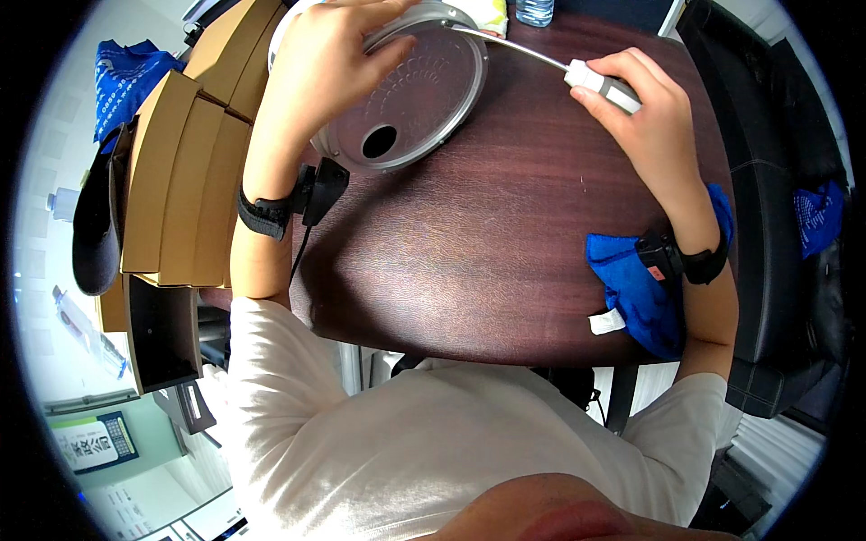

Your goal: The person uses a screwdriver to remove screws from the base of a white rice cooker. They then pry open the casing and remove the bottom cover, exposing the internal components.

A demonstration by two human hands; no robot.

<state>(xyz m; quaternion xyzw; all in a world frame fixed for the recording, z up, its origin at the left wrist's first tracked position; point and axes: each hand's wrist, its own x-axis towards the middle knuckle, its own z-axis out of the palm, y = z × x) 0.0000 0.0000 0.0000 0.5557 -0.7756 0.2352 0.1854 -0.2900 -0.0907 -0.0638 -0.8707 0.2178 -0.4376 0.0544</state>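
Round grey cover (419,104), flat face with raised marks, pale rim, dark round hole on near side, sits far left on brown table (469,270), left hand (329,54) over its left part, grip unclear, right hand (654,104) gripping white-and-grey screwdriver (582,77), tip at far right rim.

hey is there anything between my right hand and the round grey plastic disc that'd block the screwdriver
Nothing visible does: the screwdriver runs unobstructed from your right hand to the upper right rim of the round grey plastic disc. Your left hand is at the disc's upper left side, clear of the screwdriver.
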